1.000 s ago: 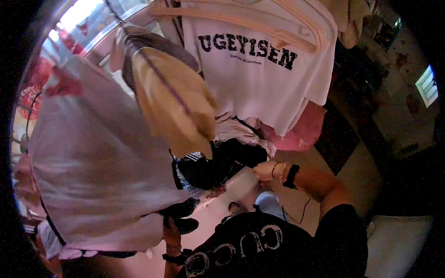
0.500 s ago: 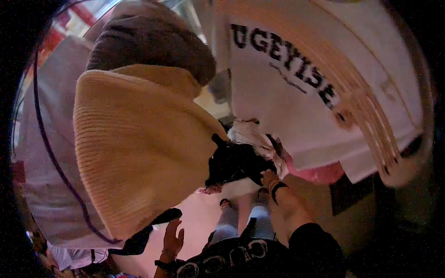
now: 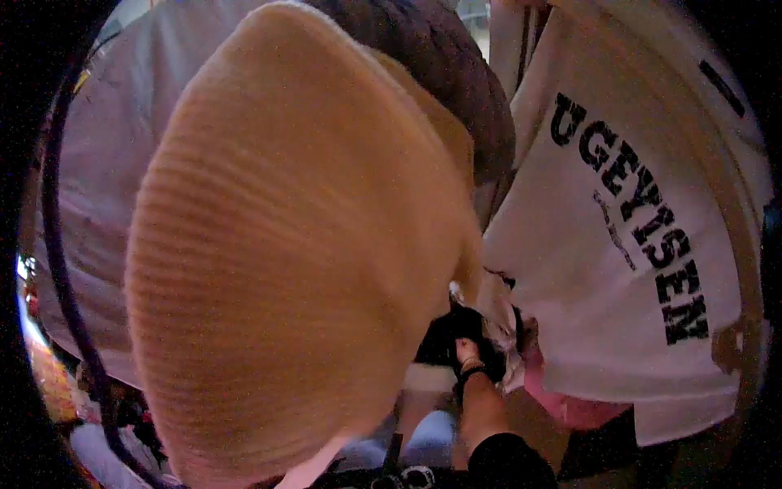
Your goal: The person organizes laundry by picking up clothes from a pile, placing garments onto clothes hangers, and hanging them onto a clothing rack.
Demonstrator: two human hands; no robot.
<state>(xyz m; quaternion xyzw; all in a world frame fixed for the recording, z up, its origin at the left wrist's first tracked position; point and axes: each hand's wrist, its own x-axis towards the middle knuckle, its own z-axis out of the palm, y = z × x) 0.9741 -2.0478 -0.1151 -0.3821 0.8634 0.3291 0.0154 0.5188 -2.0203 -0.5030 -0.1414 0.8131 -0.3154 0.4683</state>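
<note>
My right hand, a dark band at its wrist, is closed on a black cloth garment hanging low near the middle of the view. Beside that garment hangs crumpled pale fabric. A large tan ribbed knit garment fills the middle left, very close to the camera. My left hand is out of sight; the knit covers the area where it was. To the right of my hand hangs a white garment with black lettering "UGEYISEN".
Behind the knit hang a dark brown garment and a grey garment. A dark cord curves down the left side. Pink fabric shows under the white garment. My jeans are visible below.
The tan knit looms larger and lower, covering my left hand, which was in view with fingers apart. The white garment sits further right and lower. My right hand stays at the black garment.
</note>
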